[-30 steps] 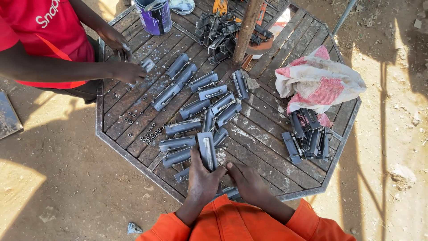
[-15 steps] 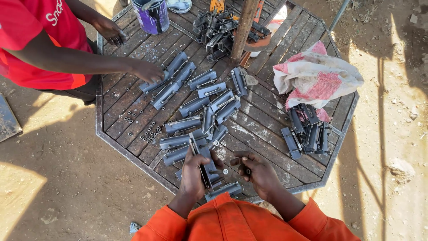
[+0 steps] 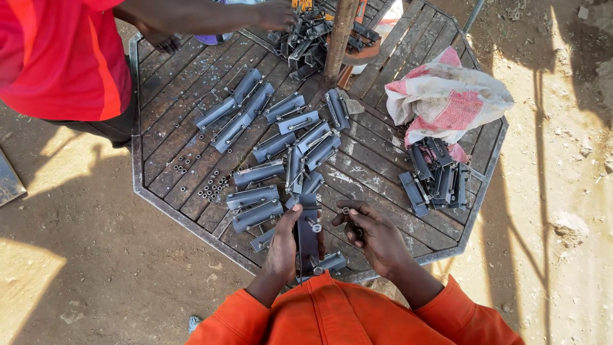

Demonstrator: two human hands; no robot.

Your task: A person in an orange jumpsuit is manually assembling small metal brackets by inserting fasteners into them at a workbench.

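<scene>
Left hand (image 3: pixel 284 246) gripping flat grey metal bracket (image 3: pixel 308 236), right hand (image 3: pixel 377 236) pinching small nut (image 3: pixel 345 210), slatted wooden table (image 3: pixel 383 166)

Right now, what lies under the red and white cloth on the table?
The cloth rests on the slatted table. Grey metal brackets sit at its lower edge, touching it. Whether more lie beneath cannot be seen; the cloth covers that part.

A long grey-blue channel-shaped metal bracket (image 3: pixel 308 236) stands roughly lengthwise toward the person at the near edge of the octagonal wooden-slat bench (image 3: pixel 383 179), gripped along its left side by the left hand (image 3: pixel 284 246). A bolt with a washer shows on its face. A small dark metal nut (image 3: pixel 345 210) sits pinched at the fingertips of the right hand (image 3: pixel 377 236), just right of the bracket.
</scene>
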